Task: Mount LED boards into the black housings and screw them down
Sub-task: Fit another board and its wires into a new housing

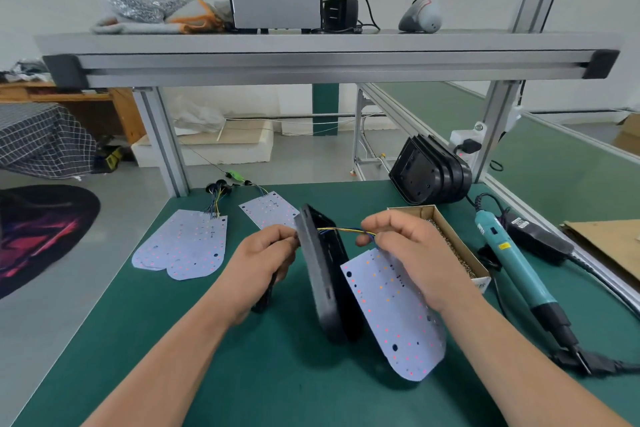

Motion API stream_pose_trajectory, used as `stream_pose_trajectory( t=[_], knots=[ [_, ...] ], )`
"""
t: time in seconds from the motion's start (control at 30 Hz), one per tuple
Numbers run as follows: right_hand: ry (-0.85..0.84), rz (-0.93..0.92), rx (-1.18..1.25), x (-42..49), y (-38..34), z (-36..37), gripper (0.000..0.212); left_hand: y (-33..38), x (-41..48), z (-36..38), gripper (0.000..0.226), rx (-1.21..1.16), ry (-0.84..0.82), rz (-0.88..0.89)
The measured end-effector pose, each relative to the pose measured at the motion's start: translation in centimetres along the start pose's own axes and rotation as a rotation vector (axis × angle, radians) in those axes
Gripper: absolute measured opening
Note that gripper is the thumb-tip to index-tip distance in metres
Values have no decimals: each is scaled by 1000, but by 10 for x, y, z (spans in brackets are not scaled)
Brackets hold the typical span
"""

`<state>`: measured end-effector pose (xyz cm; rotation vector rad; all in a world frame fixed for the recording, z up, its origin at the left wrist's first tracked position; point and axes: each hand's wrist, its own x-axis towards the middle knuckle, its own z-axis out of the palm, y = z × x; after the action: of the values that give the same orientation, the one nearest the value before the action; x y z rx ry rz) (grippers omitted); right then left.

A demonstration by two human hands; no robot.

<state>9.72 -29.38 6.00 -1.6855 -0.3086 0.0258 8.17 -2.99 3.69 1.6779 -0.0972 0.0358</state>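
Head view: our left hand [265, 255] steadies the black housing [323, 274] on edge, long axis running away; our right hand [403, 250] pinches the wires [341, 230], LED board [398, 315] hanging rounded-end nearward. Left fingertips hidden.

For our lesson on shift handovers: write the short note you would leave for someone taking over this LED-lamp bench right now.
Left hand: steadies the black housing, stood on edge on the green mat, fingers at its upper rim.
Right hand: holds the LED board by its wire bundle, which runs into the housing.
Spare LED boards lie at left, empty housings are stacked at back right, the box of screws and the electric screwdriver lie at right.
Done: wires being fed into the housing.
Left: seat this board, screw it down, repeat for the others.
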Motion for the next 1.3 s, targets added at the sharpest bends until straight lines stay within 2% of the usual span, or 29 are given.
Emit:
stream_pose_trajectory(
  t=[0.13,0.17,0.3,0.43,0.5,0.57,0.63,0.73,0.9,1.0,1.1,1.17,1.23,1.3],
  knots=[
    [-33,-55,-149,4,-5,1,45,-1,1,-1,29,-61,-33,-14],
    [-30,-67,-182,4,-7,3,43,-1,1,-1,31,-82,-45,-17],
    [-15,-135,-384,6,-15,14,14,1,-1,0,38,-137,-40,-20],
    [23,-319,-810,7,-29,25,13,7,-5,3,35,-178,-30,-20],
    [17,-404,-908,6,-32,34,18,7,-7,3,38,-222,-36,-13],
    [18,-414,-954,5,-34,43,32,5,-8,2,51,-244,-49,25],
    [39,-411,-992,7,-34,47,47,6,-10,1,55,-210,-63,67],
    [70,-404,-971,10,-37,50,55,8,-12,1,59,-197,-90,90],
    [15,-405,-1055,14,-42,55,62,10,-14,0,76,-280,-100,59],
    [-45,-397,-935,17,-39,58,42,11,-14,0,96,-284,-113,61],
    [-113,-285,-547,21,-32,56,16,10,-14,2,112,-284,-127,60],
    [-143,-244,-421,24,-30,53,10,9,-13,3,104,-349,-135,47],
    [-157,-243,-406,25,-29,53,12,8,-13,3,83,-365,-149,48],
    [-160,-262,-395,24,-29,53,13,7,-12,2,73,-333,-187,57]
  ],
)
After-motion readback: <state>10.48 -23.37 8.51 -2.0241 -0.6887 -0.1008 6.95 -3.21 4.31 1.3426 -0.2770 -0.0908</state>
